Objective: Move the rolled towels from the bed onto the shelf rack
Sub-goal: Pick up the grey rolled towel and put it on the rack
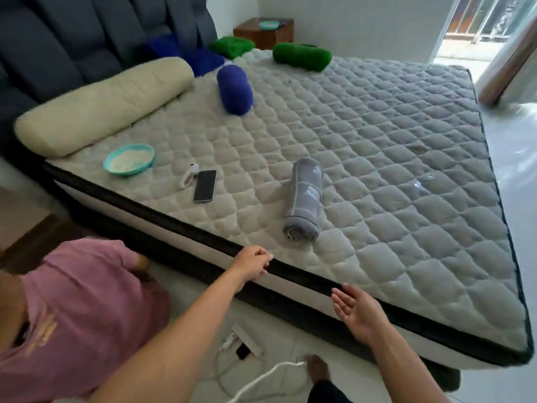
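A grey rolled towel [304,199] lies on the quilted mattress [392,146] near its front edge. A blue rolled towel [234,89] lies farther back, and a green rolled towel [302,57] lies near the far edge. Flat blue [200,59] and green [232,46] cloths lie by the headboard. My left hand [252,264] hovers at the mattress edge, fingers curled, holding nothing. My right hand [356,311] is open, palm up, just off the front edge, to the right and short of the grey towel. No shelf rack is in view.
A cream bolster [101,109], a teal bowl [129,160], a phone [205,186] and a white charger [188,175] lie on the bed's left side. A wooden nightstand [263,32] stands behind the bed. Cables and a power strip [245,341] lie on the floor by my feet.
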Tool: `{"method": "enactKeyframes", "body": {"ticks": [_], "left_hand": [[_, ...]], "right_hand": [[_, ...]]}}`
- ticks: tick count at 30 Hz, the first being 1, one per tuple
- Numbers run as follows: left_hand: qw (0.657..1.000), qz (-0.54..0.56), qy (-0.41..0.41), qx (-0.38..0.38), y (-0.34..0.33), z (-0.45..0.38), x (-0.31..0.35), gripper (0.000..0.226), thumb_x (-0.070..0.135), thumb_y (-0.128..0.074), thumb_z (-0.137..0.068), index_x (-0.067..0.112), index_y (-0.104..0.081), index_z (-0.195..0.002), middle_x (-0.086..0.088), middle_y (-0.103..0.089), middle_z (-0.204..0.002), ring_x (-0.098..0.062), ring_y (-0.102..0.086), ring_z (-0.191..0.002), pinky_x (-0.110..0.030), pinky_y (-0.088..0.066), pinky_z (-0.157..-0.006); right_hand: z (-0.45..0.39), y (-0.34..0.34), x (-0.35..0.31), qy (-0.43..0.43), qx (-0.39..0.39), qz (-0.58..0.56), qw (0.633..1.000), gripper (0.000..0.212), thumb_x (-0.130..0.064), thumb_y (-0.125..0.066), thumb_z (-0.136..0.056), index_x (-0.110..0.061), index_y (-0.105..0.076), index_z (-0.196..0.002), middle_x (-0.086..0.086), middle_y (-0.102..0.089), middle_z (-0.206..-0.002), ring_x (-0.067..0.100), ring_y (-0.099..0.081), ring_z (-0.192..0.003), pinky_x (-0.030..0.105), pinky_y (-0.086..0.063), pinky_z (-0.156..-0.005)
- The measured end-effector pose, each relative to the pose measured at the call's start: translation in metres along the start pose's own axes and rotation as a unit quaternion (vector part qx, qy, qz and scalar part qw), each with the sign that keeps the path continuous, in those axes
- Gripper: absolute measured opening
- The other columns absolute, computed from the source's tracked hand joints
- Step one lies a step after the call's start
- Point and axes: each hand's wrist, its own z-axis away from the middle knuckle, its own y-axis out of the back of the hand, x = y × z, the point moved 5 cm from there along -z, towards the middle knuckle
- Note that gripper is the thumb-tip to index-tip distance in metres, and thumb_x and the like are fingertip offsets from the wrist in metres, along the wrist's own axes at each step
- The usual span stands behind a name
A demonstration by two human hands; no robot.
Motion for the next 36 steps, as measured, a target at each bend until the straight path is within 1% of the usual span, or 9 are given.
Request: {"method": "enactKeyframes", "body": {"ticks": [3, 6, 9, 11, 16, 21, 25, 30, 36], "left_hand": [[1.0, -0.003, 0.018, -0.003, -0.005, -0.053, 0.028, 0.016, 0.028, -0.056, -0.092, 0.02, -0.054, -0.078, 0.0, -0.059, -0.08, -0.014, -0.057, -0.067, -0.025, -0.04, -0.055], [0.999, -0.005, 0.024, 0.026, -0.009, -0.123, 0.06, 0.017, 0.033, -0.062, -0.088, 0.017, -0.056, -0.087, -0.008, -0.06, -0.088, -0.023, -0.06, -0.082, -0.03, -0.046, -0.064], [0.998, -0.028, 0.028, 0.054, -0.021, -0.191, 0.09, 0.071, 0.05, -0.07, -0.076, 0.007, -0.05, -0.129, -0.017, -0.059, -0.128, -0.032, -0.058, -0.118, -0.044, -0.048, -0.097], [0.998, -0.01, 0.043, 0.046, -0.034, -0.221, 0.108, 0.091, 0.054, -0.072, -0.072, 0.003, -0.038, -0.141, -0.014, -0.05, -0.14, -0.03, -0.053, -0.125, -0.043, -0.047, -0.102], [0.997, 0.016, 0.076, -0.005, -0.058, -0.271, 0.136, 0.075, 0.043, -0.075, -0.076, 0.006, -0.045, -0.134, -0.011, -0.056, -0.133, -0.025, -0.057, -0.109, -0.031, -0.044, -0.08], [0.99, 0.07, 0.123, -0.017, -0.069, -0.302, 0.137, 0.075, 0.04, -0.078, -0.072, 0.008, -0.047, -0.132, -0.007, -0.06, -0.124, -0.024, -0.057, -0.101, -0.035, -0.046, -0.076], [0.962, 0.202, 0.182, -0.02, -0.089, -0.31, 0.124, 0.065, 0.033, -0.079, -0.072, 0.008, -0.054, -0.126, -0.009, -0.067, -0.106, -0.022, -0.062, -0.085, -0.03, -0.048, -0.063], [0.939, 0.29, 0.185, 0.015, -0.096, -0.305, 0.112, 0.055, 0.024, -0.078, -0.071, 0.007, -0.06, -0.121, -0.012, -0.067, -0.107, -0.022, -0.061, -0.086, -0.031, -0.048, -0.066], [0.913, 0.381, 0.136, 0.048, -0.086, -0.249, 0.101, 0.033, 0.013, -0.072, -0.076, 0.019, -0.059, -0.106, -0.001, -0.066, -0.094, -0.017, -0.06, -0.092, -0.034, -0.052, -0.071]], "right_hand": [[-0.05, -0.027, -0.021, -0.029, -0.011, 0.017, 0.999, 0.045, -0.021, -0.046, -0.098, -0.007, -0.041, -0.141, 0.025, -0.05, -0.135, 0.031, -0.051, -0.122, 0.038, -0.04, -0.1], [-0.11, -0.063, -0.046, -0.071, -0.05, 0.045, 0.995, 0.057, -0.033, -0.052, -0.094, -0.015, -0.035, -0.145, 0.027, -0.046, -0.138, 0.033, -0.051, -0.122, 0.039, -0.042, -0.099], [-0.165, -0.098, -0.068, -0.117, -0.092, 0.074, 0.986, 0.063, -0.047, -0.049, -0.092, -0.019, -0.032, -0.146, 0.022, -0.046, -0.142, 0.031, -0.055, -0.117, 0.037, -0.046, -0.093], [-0.19, -0.112, -0.083, -0.136, -0.102, 0.074, 0.983, 0.059, -0.054, -0.049, -0.09, -0.022, -0.043, -0.138, 0.015, -0.056, -0.135, 0.026, -0.063, -0.1, 0.035, -0.05, -0.076], [-0.227, -0.101, -0.115, -0.165, -0.069, 0.092, 0.98, 0.04, -0.047, -0.057, -0.087, -0.017, -0.064, -0.112, 0.004, -0.074, -0.085, 0.022, -0.065, -0.08, 0.033, -0.05, -0.066], [-0.26, -0.085, -0.149, -0.125, -0.002, 0.098, 0.987, 0.054, -0.033, -0.071, -0.08, -0.008, -0.057, -0.126, 0.014, -0.066, -0.11, 0.026, -0.063, -0.09, 0.033, -0.051, -0.063], [-0.275, -0.074, -0.172, -0.035, 0.034, 0.136, 0.989, 0.072, -0.026, -0.07, -0.083, -0.007, -0.035, -0.142, 0.017, -0.049, -0.135, 0.026, -0.054, -0.107, 0.04, -0.051, -0.087], [-0.273, -0.071, -0.182, 0.046, 0.041, 0.201, 0.978, 0.066, -0.026, -0.07, -0.083, -0.013, -0.038, -0.139, 0.016, -0.047, -0.135, 0.029, -0.051, -0.118, 0.047, -0.046, -0.1], [-0.246, -0.077, -0.203, 0.096, -0.016, 0.2, 0.975, 0.054, -0.017, -0.072, -0.08, -0.019, -0.045, -0.127, 0.009, -0.052, -0.124, 0.022, -0.057, -0.101, 0.041, -0.054, -0.083]]}}
